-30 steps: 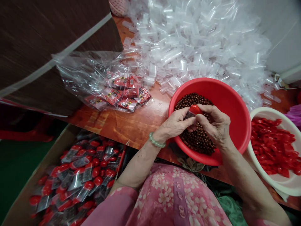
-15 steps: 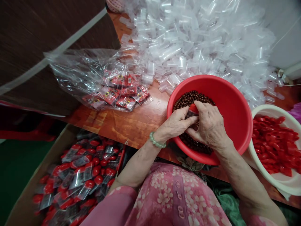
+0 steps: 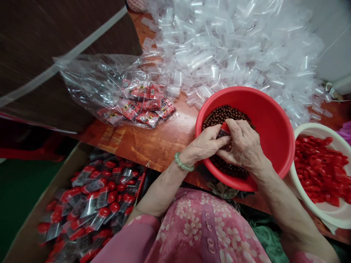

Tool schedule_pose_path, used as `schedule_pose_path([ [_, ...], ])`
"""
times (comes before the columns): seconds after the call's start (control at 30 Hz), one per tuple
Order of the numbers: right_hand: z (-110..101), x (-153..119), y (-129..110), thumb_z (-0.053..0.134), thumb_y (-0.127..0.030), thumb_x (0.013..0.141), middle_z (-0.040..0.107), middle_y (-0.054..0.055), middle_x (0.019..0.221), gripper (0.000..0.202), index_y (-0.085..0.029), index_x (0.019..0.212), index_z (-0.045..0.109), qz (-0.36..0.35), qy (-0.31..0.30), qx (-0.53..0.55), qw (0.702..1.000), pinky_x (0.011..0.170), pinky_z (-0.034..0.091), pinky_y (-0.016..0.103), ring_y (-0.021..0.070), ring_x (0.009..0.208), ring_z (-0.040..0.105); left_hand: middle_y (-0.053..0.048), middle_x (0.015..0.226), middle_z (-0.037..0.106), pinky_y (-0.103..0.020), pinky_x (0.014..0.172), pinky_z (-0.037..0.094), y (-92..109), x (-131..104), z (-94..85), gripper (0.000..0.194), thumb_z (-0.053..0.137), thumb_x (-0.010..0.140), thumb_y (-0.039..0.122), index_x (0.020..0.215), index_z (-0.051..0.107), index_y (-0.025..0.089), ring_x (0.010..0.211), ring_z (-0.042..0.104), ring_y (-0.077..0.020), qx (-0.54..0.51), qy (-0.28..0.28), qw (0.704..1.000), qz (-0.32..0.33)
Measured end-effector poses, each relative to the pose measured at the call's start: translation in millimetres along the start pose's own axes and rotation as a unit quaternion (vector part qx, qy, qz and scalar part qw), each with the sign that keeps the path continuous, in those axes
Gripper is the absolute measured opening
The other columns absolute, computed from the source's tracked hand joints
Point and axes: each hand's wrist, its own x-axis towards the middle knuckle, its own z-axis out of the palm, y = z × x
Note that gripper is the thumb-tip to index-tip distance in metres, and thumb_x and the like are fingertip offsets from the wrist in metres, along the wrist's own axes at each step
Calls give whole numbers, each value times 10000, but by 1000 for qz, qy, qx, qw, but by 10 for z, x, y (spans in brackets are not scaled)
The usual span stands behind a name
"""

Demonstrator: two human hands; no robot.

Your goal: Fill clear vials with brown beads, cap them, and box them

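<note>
Red-capped clear container (image 3: 225, 128) over the red basin (image 3: 274, 128)
Left hand (image 3: 207, 141) and right hand (image 3: 244, 146) both grip it above the basin's brown beads (image 3: 223, 114); clear tubes (image 3: 219, 47) lie behind the basin, red caps (image 3: 320, 170) to its right.

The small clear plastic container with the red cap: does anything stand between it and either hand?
Nothing visible stands in between: the left hand and the right hand both hold the red-capped container, above round brown beads in the round red plastic basin.
</note>
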Motion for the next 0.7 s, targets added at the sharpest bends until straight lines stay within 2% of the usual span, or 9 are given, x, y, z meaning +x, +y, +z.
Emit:
schedule_pose_path([
  [0.17, -10, -23, -34, 613, -325, 817, 624, 227, 1232, 755, -98, 1485, 347, 28, -36, -13, 999, 874, 529, 504, 367, 1067, 595, -28, 853, 608, -317, 770, 480, -11, 11, 16, 379, 706, 865, 515, 859, 542, 173, 841, 550, -172, 37, 25, 999, -6],
  [0.33, 33, -58, 18, 570, -371, 847, 668, 193, 1087, 699, -88, 1460, 389, -2, -11, -22, 1000, 815, 527, 472, 345, 961, 621, -18, 805, 607, -316, 723, 482, -22, 4, 12, 353, 692, 882, 493, 804, 533, 188, 780, 535, -165, 74, 26, 997, -9],
  [0.53, 53, -39, 53, 528, -355, 864, 683, 171, 1000, 609, -88, 1404, 442, -34, 15, -35, 999, 755, 537, 426, 310, 873, 628, -23, 806, 624, -361, 834, 517, -11, -21, 13, 318, 689, 887, 475, 817, 582, 183, 832, 564, -192, 94, 32, 995, -5],
  [0.7, 41, -13, 45, 583, -382, 858, 672, 153, 1026, 652, -122, 1428, 407, -19, 8, 10, 1000, 756, 560, 426, 304, 902, 633, -26, 819, 608, -318, 748, 474, 21, -33, 35, 338, 688, 885, 480, 841, 557, 171, 806, 546, -172, 61, 22, 998, -17],
])
